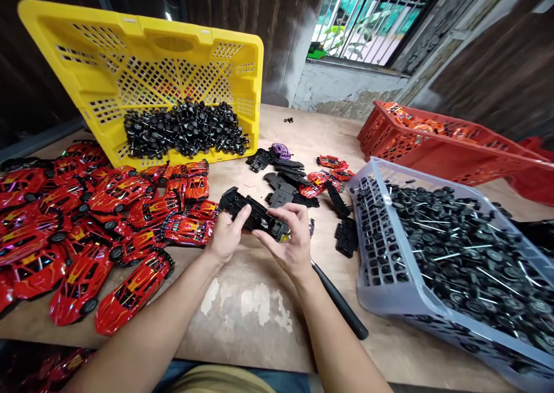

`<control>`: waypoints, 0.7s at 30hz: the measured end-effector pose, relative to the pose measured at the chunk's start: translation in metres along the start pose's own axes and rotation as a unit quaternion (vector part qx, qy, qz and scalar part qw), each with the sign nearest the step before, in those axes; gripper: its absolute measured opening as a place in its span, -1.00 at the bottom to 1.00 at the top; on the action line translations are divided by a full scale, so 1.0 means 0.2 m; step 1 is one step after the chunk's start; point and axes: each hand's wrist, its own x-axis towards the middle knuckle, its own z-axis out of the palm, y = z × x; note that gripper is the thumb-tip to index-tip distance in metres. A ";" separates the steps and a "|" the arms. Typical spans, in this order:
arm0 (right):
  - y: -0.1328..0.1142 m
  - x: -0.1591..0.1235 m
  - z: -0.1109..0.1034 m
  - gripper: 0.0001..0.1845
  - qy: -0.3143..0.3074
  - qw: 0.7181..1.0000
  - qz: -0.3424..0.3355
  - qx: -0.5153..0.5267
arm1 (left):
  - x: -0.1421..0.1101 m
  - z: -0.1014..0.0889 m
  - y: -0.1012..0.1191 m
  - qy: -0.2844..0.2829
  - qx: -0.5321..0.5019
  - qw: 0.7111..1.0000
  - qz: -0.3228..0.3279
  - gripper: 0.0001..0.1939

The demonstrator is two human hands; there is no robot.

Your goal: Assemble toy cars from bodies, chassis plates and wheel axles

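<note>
A black plastic toy car chassis (pixel 254 210) is held up over the table, tilted, with its inner side showing. My left hand (pixel 226 232) grips its left end, thumb on top. Around its right end curve the thumb and fingers of my right hand (pixel 291 237), closed on the edge. Behind my hands lie loose black chassis (pixel 281 192) and a few red toy car bodies (pixel 320 183). A tool with a black handle (pixel 340 300) rests beside my right forearm; my hand hides its far end.
Many red toy cars (pixel 125 191) are heaped at left. A yellow basket (pixel 173 49) stands tipped on its side with black wheels (pixel 190 127) inside. At right are a clear basket (pixel 378 237) of wheels on axles (pixel 471 254) and a red crate (pixel 402 145).
</note>
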 end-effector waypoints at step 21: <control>0.01 0.00 0.00 -0.85 -0.033 0.980 -0.123 -0.153 | -0.02 -0.02 -0.03 0.043 0.121 0.991 0.032 -0.62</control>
